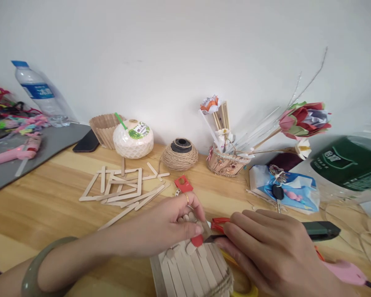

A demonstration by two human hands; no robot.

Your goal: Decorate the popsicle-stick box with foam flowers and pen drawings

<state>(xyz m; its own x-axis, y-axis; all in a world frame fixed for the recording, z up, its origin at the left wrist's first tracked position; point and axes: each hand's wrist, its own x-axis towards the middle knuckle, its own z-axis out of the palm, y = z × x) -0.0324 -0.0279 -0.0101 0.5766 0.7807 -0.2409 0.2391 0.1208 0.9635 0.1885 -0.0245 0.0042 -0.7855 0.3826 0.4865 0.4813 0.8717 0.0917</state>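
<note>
Head view: blade tip close by the left thumb, so steady the work and keep the strokes small

The bench (15, 222) makes the firm base; the stick-covered piece (185, 274), at lower centre of the frame, is best kept squarely braced on it so it cannot rock under pressure. The right hand (268, 243) is closed around a dark cutter (323, 231), its front end pointing left towards the other fingers. The left hand (173, 218) is partly closed, thumb bent down over a small red piece (197, 240), which it seems to pin against the sticks. If, as it looks, the blade is to trim there, light short passes would suit, with the thumb drawn back from the blade's line and the edge kept shallow to spare the wood underneath.

The stick-covered piece runs off the bottom of the frame, its twine binding (224, 284) partly cut off too. The right hand covers the cutter's middle and part of a red handle (217, 223); a yellow item (250, 291) below is too cropped to name. Whether the blade actually touches anything, and what lies beneath the left fingertips, I cannot tell
</note>
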